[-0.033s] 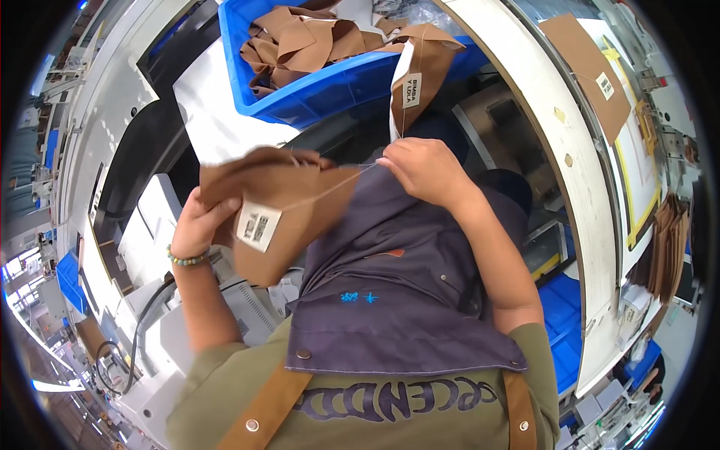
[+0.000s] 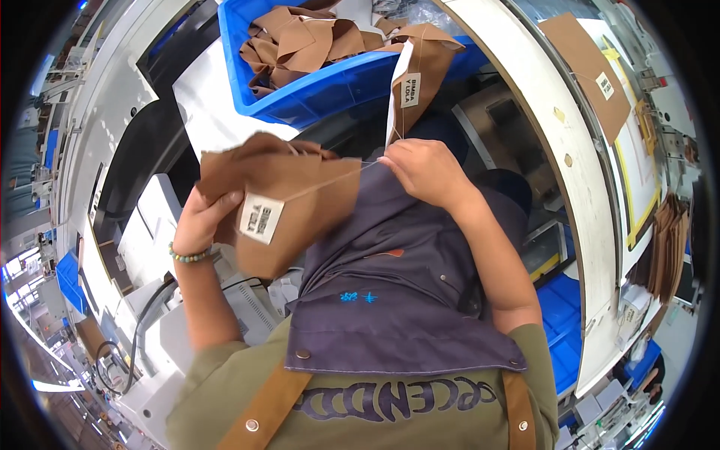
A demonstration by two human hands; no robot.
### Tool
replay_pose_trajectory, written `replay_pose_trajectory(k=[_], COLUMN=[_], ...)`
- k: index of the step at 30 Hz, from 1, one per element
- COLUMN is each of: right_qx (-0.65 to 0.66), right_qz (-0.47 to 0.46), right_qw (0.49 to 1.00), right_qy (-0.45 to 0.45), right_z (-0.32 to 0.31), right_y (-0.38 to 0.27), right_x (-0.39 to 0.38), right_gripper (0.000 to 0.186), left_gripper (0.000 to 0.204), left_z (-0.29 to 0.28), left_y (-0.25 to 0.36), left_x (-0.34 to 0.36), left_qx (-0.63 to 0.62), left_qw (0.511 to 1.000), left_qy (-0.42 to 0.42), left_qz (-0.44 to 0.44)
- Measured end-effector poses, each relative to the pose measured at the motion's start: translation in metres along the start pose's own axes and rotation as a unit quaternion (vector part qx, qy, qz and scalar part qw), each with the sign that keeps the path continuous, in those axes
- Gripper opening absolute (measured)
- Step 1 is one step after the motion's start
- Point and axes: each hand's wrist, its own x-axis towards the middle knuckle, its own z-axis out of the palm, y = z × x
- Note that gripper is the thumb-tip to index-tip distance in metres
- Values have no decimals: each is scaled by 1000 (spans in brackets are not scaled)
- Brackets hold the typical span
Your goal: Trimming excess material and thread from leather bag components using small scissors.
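Note:
My left hand (image 2: 204, 214) is closed round a bunch of brown fabric pieces (image 2: 307, 187), held over my lap at the left. A white label (image 2: 261, 218) sits on the front piece beside my thumb. From that piece a thin thread (image 2: 330, 178) runs to my right hand (image 2: 424, 169), whose fingers are pinched on it. Just above my right hand, another brown piece (image 2: 431, 64) with a white label (image 2: 410, 90) hangs over the bin's edge. Its own thread (image 2: 403, 124) comes down to my right fingers.
A blue bin (image 2: 300, 103) heaped with brown pieces (image 2: 300, 41) stands ahead. Along the right runs a white table edge (image 2: 559, 142), with a labelled brown piece (image 2: 589, 71) beyond it. A stack of brown pieces (image 2: 664, 247) hangs farther right. White equipment (image 2: 169, 330) is at my left elbow.
The bunch in my left hand has shifted slightly and turned, its lower edge rising a little. My right hand has barely moved and still pinches the thread.

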Motion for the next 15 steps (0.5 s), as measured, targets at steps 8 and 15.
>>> replay_pose_trajectory(k=[8, 15], right_qx=[164, 271], right_qz=[74, -73], right_qw=[983, 956], right_qy=[41, -79], right_z=[-39, -54], right_y=[-25, -85], right_x=[-15, -10], right_gripper=[23, 15], left_gripper=[24, 28], left_z=[-9, 56], left_y=[-23, -63], left_x=[35, 81], left_qx=[-16, -41], left_qw=[998, 994], left_qy=[53, 79], left_qz=[-16, -66])
